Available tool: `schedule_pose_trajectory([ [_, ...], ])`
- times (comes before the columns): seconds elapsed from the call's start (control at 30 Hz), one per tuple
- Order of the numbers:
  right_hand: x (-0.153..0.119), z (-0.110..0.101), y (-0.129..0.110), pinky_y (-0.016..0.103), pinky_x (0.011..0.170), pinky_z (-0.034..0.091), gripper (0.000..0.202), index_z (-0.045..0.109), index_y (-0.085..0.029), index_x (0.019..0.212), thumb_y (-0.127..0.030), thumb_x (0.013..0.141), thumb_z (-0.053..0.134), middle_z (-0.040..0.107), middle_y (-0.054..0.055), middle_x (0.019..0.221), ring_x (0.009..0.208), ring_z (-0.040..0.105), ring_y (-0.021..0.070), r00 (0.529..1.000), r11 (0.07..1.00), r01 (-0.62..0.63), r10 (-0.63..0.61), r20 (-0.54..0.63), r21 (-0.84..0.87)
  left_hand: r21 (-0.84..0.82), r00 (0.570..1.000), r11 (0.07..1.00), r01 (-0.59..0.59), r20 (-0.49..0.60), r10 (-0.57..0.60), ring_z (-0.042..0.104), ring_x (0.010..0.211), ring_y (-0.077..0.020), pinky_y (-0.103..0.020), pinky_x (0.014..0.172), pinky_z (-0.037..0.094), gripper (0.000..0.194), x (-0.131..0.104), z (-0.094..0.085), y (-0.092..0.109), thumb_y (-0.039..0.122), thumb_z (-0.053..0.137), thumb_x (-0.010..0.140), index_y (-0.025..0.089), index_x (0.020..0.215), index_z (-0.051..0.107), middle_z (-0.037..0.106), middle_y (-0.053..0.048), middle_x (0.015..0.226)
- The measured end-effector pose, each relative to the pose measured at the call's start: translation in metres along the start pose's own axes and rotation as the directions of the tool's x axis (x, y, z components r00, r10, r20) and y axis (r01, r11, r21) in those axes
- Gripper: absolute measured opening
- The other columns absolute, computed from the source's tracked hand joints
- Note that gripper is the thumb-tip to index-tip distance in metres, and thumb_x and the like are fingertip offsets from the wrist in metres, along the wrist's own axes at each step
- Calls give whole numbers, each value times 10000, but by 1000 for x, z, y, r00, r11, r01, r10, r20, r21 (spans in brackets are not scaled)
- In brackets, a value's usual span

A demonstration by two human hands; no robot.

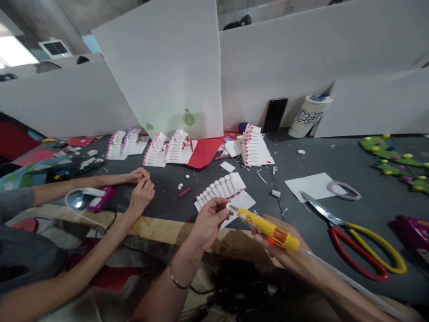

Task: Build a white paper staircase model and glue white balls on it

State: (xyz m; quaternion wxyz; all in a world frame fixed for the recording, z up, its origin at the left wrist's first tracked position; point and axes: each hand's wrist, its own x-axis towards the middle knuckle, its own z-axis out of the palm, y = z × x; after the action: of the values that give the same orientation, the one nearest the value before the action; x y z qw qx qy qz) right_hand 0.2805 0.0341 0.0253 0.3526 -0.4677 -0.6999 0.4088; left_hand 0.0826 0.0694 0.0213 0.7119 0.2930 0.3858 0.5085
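Note:
Near the table's front edge, my left hand (pixel 209 221) pinches a small white piece (pixel 231 207) between thumb and fingers. My right hand (pixel 271 239) is wrapped round a yellow glue gun (pixel 268 229), whose nozzle points left and meets the white piece. A glue stick trails from the gun's back end. Just behind my left hand lies a white card (pixel 238 181) with a row of white round-tipped strips. A white sheet (pixel 246 201) is partly under it.
Scissors (pixel 330 217), a grey ring (pixel 343 190) and white paper (pixel 298 183) lie right. Behind stand a phone (pixel 275 115), a cup (pixel 309 116) and decorated cards (pixel 251 147). At left, another person's hands (pixel 142 192) work near a purple device (pixel 100 200).

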Motion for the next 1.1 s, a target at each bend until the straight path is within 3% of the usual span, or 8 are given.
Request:
schedule_pose_trajectory([
  [0.2, 2, 0, -6, 285, 517, 429, 282, 519, -224, 677, -411, 888, 529, 550, 0, 633, 548, 529, 151, 995, 994, 96, -97, -9, -45, 11, 1000, 1000, -28, 0, 28, 577, 671, -70, -177, 667, 430, 327, 0, -1, -1, 252, 886, 582, 146, 836, 709, 668, -4, 726],
  [0.4, 2, 1, -6, 274, 485, 406, 295, 475, -232, 649, -401, 879, 552, 507, -22, 604, 521, 503, 139, 998, 997, 70, -70, 10, -42, -11, 999, 999, -47, -16, 47, 588, 673, -65, -174, 669, 443, 326, -1, -2, 1, 257, 888, 583, 155, 841, 715, 670, 0, 766],
  [0.63, 1, 1, 0, 287, 546, 444, 290, 496, -231, 679, -420, 899, 508, 556, 6, 650, 583, 531, 154, 999, 993, 52, -52, 10, -102, 14, 999, 999, -33, 1, 33, 594, 688, -75, -193, 694, 453, 316, -3, -3, 2, 253, 875, 604, 146, 851, 709, 664, -8, 782],
  [0.87, 2, 1, -8, 275, 475, 395, 325, 454, -230, 624, -422, 870, 543, 498, -23, 583, 512, 494, 135, 999, 997, 47, -46, 12, -60, 20, 999, 999, -42, -9, 42, 590, 670, -71, -182, 669, 460, 319, -2, -2, 1, 259, 882, 589, 148, 833, 710, 665, -7, 774],
  [1.1, 1, -1, -7, 284, 508, 428, 300, 473, -236, 645, -419, 878, 519, 543, -4, 619, 539, 522, 150, 999, 996, 42, -41, 12, -81, 30, 1000, 999, -30, 5, 30, 596, 690, -79, -198, 705, 461, 311, -4, -3, 3, 257, 873, 607, 148, 851, 714, 667, -10, 778],
])
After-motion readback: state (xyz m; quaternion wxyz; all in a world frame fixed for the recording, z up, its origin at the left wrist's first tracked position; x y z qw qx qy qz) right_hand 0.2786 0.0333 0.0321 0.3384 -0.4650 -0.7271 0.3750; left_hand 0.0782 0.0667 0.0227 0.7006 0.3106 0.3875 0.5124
